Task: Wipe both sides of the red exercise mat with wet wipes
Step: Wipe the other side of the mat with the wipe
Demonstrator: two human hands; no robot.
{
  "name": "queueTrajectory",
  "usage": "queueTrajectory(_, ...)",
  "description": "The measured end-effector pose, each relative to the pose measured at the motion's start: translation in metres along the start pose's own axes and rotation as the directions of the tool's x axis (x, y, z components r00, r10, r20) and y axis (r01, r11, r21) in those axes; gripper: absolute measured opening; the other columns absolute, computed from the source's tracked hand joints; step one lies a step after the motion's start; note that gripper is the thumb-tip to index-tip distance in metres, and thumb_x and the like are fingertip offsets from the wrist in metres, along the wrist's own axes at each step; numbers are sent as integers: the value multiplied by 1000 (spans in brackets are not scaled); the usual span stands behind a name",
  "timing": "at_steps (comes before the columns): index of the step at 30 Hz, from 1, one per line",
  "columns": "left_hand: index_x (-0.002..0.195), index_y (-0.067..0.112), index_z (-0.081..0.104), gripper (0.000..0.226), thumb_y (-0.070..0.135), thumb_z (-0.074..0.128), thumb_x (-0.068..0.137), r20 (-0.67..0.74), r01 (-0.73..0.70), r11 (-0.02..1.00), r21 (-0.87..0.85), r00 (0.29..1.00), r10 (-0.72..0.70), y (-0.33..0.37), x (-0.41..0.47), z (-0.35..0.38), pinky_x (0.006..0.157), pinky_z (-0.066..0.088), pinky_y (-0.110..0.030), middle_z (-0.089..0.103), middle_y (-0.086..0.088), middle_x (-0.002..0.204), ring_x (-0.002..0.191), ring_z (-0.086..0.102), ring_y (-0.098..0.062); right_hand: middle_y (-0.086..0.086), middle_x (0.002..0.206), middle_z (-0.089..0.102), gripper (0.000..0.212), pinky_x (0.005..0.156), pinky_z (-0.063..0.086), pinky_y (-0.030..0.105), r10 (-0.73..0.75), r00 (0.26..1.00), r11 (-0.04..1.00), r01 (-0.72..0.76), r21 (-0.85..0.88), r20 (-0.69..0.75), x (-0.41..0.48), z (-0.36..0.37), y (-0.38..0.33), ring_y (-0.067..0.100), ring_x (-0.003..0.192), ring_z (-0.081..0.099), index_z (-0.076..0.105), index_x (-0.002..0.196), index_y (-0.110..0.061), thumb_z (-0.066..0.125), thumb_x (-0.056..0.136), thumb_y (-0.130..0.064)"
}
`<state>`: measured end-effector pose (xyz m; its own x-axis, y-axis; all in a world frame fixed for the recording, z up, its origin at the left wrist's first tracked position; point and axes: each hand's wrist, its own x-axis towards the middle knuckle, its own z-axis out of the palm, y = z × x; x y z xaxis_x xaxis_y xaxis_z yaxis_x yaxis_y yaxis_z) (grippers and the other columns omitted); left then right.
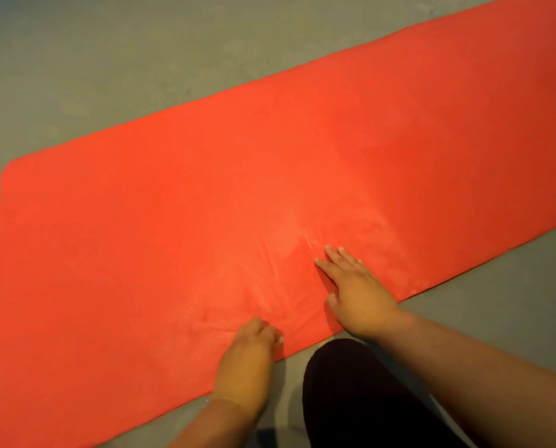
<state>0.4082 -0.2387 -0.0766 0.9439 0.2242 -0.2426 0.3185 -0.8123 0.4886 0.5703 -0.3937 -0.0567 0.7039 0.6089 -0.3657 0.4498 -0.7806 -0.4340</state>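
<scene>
Left hand [249, 350] sat at the near edge of the mat [173, 205], knuckles up, fingers curled under. A pale fleck [281, 340] showed at the fingertips. Could not tell whether that was a wipe bunched in the fist, or whether the hand held anything at all.

Right hand [357, 292] lay flat on the mat just beside the left, fingers straight and spread, palm down, holding nothing. It read as a bracing hand that pinned the mat.

Mat was spread flat on the grey floor [108, 59], one rounded corner far left, the other end running out of view upper right. Faint lighter streaks [302, 250] fanned out from between the hands; probably damp wiping marks.

Person was low to the floor, a knee [367, 399] in black cloth just short of the near edge.

Judgement: upper side being wiped, work centred on the middle of the near half. The far left and the upper right showed no such streaks, so this side looked only part done; the underside was out of sight and not yet turned up.

Next move called for strokes carried outward from the streaked patch towards the left corner, the flat hand keeping the mat from sliding or rucking. Thin mat, likely to wrinkle under a dragging push.
</scene>
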Motion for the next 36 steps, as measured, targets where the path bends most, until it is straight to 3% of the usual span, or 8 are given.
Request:
queueTrajectory(4, 76, 19, 67, 10, 20, 64, 86, -160, 103, 983, 152, 984, -78, -73, -21, -39, 56, 46, -28, 50, 3, 71, 64, 61, -25, -8, 159, 2, 72, 118, 2, 33, 4, 1000, 1000, -4, 0, 10, -5, 3, 2, 12, 146, -2, 22, 149, -31, 48, 84, -14)
queueTrajectory(8, 73, 6, 66, 11, 6, 72, 82, -232, 326, 944, 57, 924, -305, -59, -33, -31, 60, 47, -37, 50, -7, 73, 67, 59, -35, -8, 159, 4, 74, 120, 7, 36, -1, 999, 1000, 2, -6, 51, -9, -4, 7, 12, 146, 1, 25, 148, -31, 48, 81, -10)
queueTrajectory(12, 71, 17, 63, 19, 5, 77, 73, -191, 42, 999, -3, 981, -42, 0, -23, 6, 52, 42, -24, 53, 0, 74, 61, 56, -22, -8, 159, 6, 74, 119, 9, 38, 14, 998, 1000, -13, -11, 54, -14, -4, 8, 13, 146, 2, 25, 148, -32, 48, 81, -10)
queueTrajectory(17, 79, 30, 57, 17, 39, 44, 78, 128, -379, 864, 331, 925, 356, -39, -39, -14, 51, 41, -17, 51, 13, 81, 69, 53, -5, -10, 159, 4, 75, 119, 8, 36, 17, 997, 1000, -15, -20, 70, -23, -1, 14, 11, 146, 1, 24, 148, -34, 48, 81, -10)
queueTrajectory(22, 72, 20, 60, 17, 28, 61, 87, -71, -27, 975, 221, 997, 44, -78, -40, -45, 50, 31, -22, 48, 5, 68, 54, 57, -20, -9, 159, 8, 75, 118, 7, 35, 21, 999, 1000, -21, -4, 45, -24, 0, 13, 12, 146, 3, 27, 147, -33, 50, 80, -9)
queueTrajectory(29, 102, 12, 65, 17, 20, 51, 98, 10, -61, 990, 125, 998, 61, 14, 33, -5, 73, 36, -31, 54, -9, 99, 93, 53, -28, -8, 158, 13, 72, 119, 10, 34, 25, 1000, 1000, -25, 0, -2, -25, 3, 14, 11, 146, 6, 33, 145, -32, 50, 79, -10)
queueTrajectory(33, 91, 13, 66, 28, 31, 44, 94, -22, -231, 964, 129, 972, 236, -17, 39, -20, 65, 45, -33, 57, -7, 88, 81, 59, -30, -2, 159, 13, 66, 118, 7, 32, 47, 996, 998, -50, -36, -77, -21, -1, 17, 14, 147, 6, 34, 145, -30, 50, 83, -14)
queueTrajectory(36, 91, 6, 67, 26, 27, 52, 96, -223, 142, 982, 128, 968, -111, -72, 44, -57, 73, 47, -41, 60, -17, 89, 86, 59, -38, -5, 159, 8, 61, 119, 6, 34, 62, 995, 997, -66, -50, -74, -11, -3, 15, 13, 147, 3, 29, 146, -33, 47, 89, -22)
